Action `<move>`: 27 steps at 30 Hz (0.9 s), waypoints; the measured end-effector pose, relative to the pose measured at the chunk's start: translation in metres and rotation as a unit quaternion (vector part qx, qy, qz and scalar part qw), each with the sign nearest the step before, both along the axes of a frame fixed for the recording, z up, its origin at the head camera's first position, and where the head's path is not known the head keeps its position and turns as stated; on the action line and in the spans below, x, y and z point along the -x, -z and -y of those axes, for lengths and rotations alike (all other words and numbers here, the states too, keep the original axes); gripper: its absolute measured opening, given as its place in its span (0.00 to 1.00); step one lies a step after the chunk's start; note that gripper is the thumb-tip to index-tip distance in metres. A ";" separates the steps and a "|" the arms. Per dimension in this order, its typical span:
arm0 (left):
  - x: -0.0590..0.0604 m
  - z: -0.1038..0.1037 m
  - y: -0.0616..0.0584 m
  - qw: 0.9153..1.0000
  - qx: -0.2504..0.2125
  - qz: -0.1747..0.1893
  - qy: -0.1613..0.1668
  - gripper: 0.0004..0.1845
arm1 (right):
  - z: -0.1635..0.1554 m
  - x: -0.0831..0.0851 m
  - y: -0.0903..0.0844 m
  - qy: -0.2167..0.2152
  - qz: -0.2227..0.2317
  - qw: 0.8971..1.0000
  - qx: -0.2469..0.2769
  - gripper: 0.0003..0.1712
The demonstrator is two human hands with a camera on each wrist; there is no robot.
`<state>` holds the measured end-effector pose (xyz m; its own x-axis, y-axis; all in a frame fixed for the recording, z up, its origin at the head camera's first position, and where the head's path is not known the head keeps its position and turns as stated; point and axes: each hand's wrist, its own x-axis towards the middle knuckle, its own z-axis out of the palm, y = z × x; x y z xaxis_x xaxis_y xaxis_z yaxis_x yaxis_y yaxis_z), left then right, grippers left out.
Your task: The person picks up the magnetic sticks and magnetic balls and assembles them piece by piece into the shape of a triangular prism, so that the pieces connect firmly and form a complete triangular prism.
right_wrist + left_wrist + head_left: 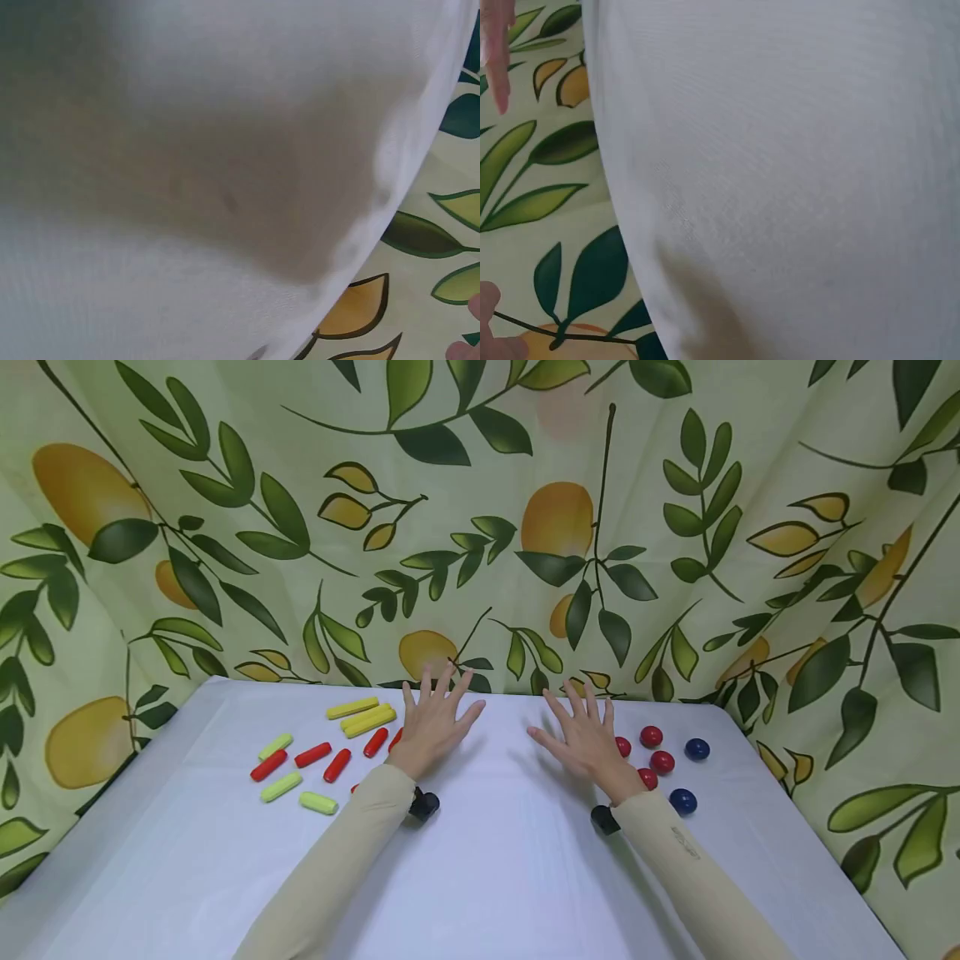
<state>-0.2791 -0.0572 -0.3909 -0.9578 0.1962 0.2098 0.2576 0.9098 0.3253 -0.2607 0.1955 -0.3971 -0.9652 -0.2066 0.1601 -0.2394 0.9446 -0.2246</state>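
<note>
Both hands lie flat, palms down, fingers spread, on the white table [480,860]. My left hand [435,722] holds nothing and sits just right of a scatter of small rods: yellow rods [363,717], red rods [324,758] and light green rods [292,785]. One red rod is partly hidden under that hand. My right hand [583,739] is also empty, just left of red balls [654,750] and two dark blue balls [690,774]. A left fingertip [496,67] shows at the left wrist view's edge. The right wrist view shows mostly white cloth.
A leaf-and-lemon patterned curtain [525,527] closes off the back and both sides of the table. Black wrist cameras [423,804] sit under each forearm. The near half of the white cloth lies between my cream sleeves [675,877].
</note>
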 end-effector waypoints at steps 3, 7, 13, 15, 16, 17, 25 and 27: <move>-0.003 0.001 -0.002 1.000 -0.001 -0.005 0.001 0.37 | 0.000 -0.003 -0.001 -0.004 -0.005 1.000 0.003 0.46; -0.010 0.002 -0.006 1.000 0.000 -0.010 0.007 0.36 | -0.001 -0.008 -0.002 -0.009 -0.015 1.000 0.008 0.45; -0.020 0.004 -0.010 0.999 -0.003 -0.019 0.026 0.36 | -0.003 -0.018 -0.006 -0.008 -0.021 1.000 0.022 0.44; -0.024 0.006 -0.010 0.999 -0.006 -0.021 0.030 0.35 | -0.005 -0.021 -0.006 -0.008 -0.022 0.999 0.026 0.43; -0.025 0.006 -0.010 0.999 -0.007 -0.019 0.032 0.35 | -0.005 -0.022 -0.006 -0.008 -0.021 0.999 0.028 0.43; -0.027 0.007 -0.011 0.999 -0.008 -0.018 0.033 0.35 | -0.006 -0.023 -0.006 -0.007 -0.020 0.999 0.029 0.43; -0.040 0.013 -0.013 0.999 -0.018 0.003 0.037 0.35 | -0.014 -0.029 -0.002 0.001 -0.014 0.999 0.045 0.44; -0.042 0.016 -0.013 0.999 -0.017 0.005 0.037 0.35 | -0.015 -0.031 -0.001 0.001 -0.016 0.999 0.049 0.44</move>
<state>-0.2370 -0.0730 -0.3783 -0.9429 0.2594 0.2090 0.3206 0.8768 0.3585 -0.2301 0.2108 -0.3961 -0.9597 -0.1855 0.2112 -0.2456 0.9190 -0.3086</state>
